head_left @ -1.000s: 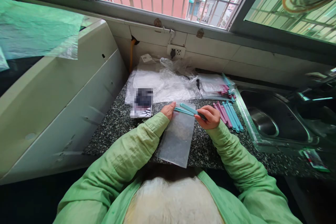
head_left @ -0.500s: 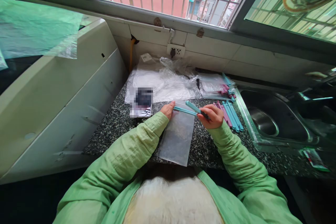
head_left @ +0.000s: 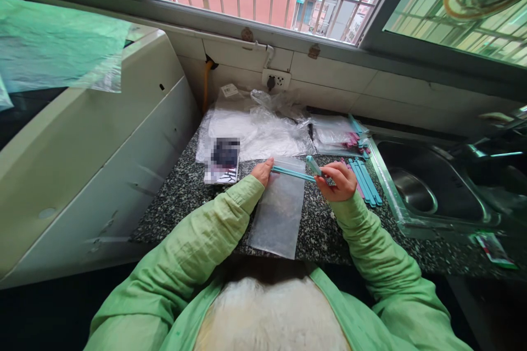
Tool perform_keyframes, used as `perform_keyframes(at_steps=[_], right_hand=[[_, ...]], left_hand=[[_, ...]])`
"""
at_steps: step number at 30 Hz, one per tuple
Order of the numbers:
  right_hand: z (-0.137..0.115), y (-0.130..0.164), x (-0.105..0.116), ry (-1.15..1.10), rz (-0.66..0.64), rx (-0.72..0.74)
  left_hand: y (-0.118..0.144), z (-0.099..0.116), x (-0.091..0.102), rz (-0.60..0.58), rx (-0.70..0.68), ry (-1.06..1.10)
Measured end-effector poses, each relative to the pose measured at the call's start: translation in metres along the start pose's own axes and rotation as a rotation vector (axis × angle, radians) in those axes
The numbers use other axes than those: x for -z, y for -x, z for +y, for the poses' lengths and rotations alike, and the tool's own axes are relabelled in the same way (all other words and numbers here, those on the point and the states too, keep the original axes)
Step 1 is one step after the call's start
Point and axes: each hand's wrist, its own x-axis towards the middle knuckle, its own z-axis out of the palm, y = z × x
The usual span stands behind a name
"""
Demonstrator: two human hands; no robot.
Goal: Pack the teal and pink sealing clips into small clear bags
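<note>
1. Holding the teal clip (head_left: 294, 173) at both ends, you have it hinged open: the lower arm runs flat across the top of the clear bag (head_left: 279, 208), and the upper arm tilts up toward your right hand (head_left: 336, 181).
2. Your left hand (head_left: 263, 171) has thumb and fingers closed together, pinching the clip's left tip at the bag's upper left corner.
3. Your right hand is clamped on the clip's hinge end, fingers curled round it, at the bag's upper right corner.
4. The bag lies flat on the speckled counter (head_left: 173, 203), long side running toward you; its near edge reaches the counter's front edge. The clip sits across its far end, touching it.
5. Just right of your right hand lies a row of spare clips (head_left: 364, 181), teal and pink, side by side on the counter; your hand partly covers the pink ones.
6. Behind that row, a stack of bags with clips (head_left: 341, 137) rests against the sink (head_left: 415, 189) edge.
7. Crumpled clear plastic (head_left: 255, 129) covers the far counter below a wall socket (head_left: 276, 80).
8. A small card (head_left: 224, 162), its print blurred, lies left of your left hand, near but not touching.
9. A white appliance (head_left: 82, 148) stands at the left, with green film (head_left: 53, 46) draped on top.
10. Both your sleeves (head_left: 206, 241) are light green.
</note>
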Motion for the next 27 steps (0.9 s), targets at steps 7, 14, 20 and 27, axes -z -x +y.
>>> perform_keyframes(at_steps=[7, 14, 20, 27], right_hand=[[0.003, 0.001, 0.004, 0.009, 0.035, 0.012], [0.006, 0.003, 0.007, 0.036, 0.033, -0.063], [0.007, 0.001, 0.011, 0.041, 0.072, -0.082], [0.011, 0.002, 0.011, 0.07, 0.133, -0.128]], left_hand=[[0.005, 0.01, 0.0, -0.059, 0.111, -0.044], [0.006, 0.015, -0.001, -0.033, 0.111, -0.014], [0.003, 0.01, 0.001, -0.019, 0.074, -0.047], [0.003, 0.01, 0.001, 0.019, 0.043, -0.017]])
